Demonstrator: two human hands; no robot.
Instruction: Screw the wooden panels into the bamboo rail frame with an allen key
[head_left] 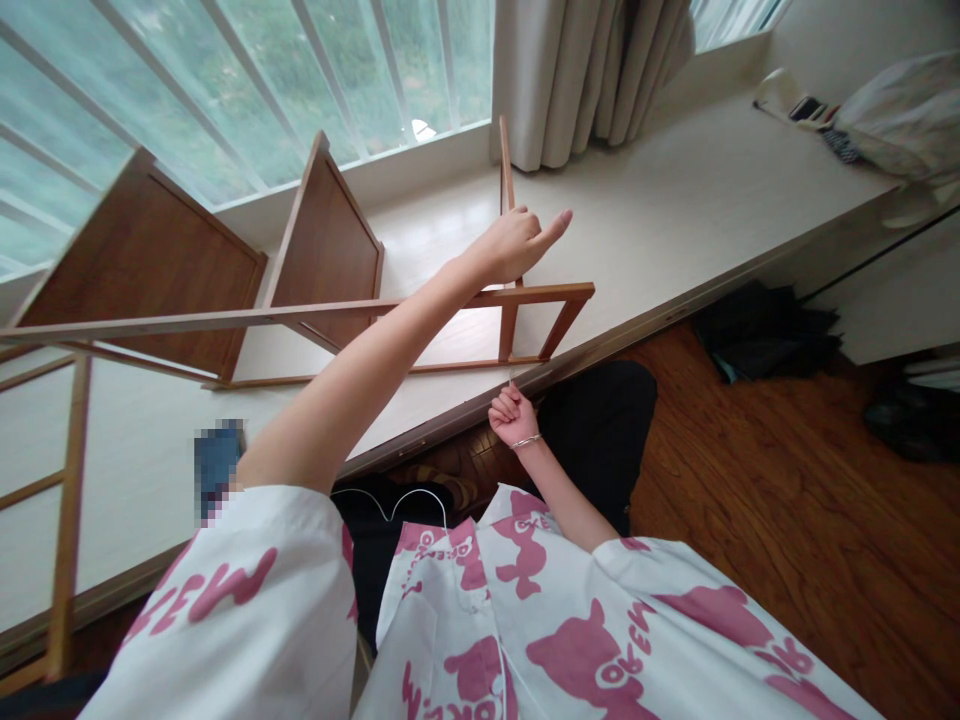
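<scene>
A wooden shelf frame [315, 312] lies on its side on the pale window bench [675, 200], its brown panels [150, 270] standing toward the window. My left hand [517, 243] reaches out and is closed round an upright post of the frame, thumb sticking out. My right hand [512, 415], with a thin bracelet at the wrist, is held in a loose fist near the bench's front edge. It pinches a small thin metal piece [511, 378] that I cannot name. I wear a white shirt with pink print.
Barred window [225, 80] behind the bench, beige curtain [585, 70] at its right. A blurred blue item [217, 465] lies on the bench. Dark bag [765, 330] on the wooden floor [787, 520]. White bag and small items [892, 110] at the bench's far right.
</scene>
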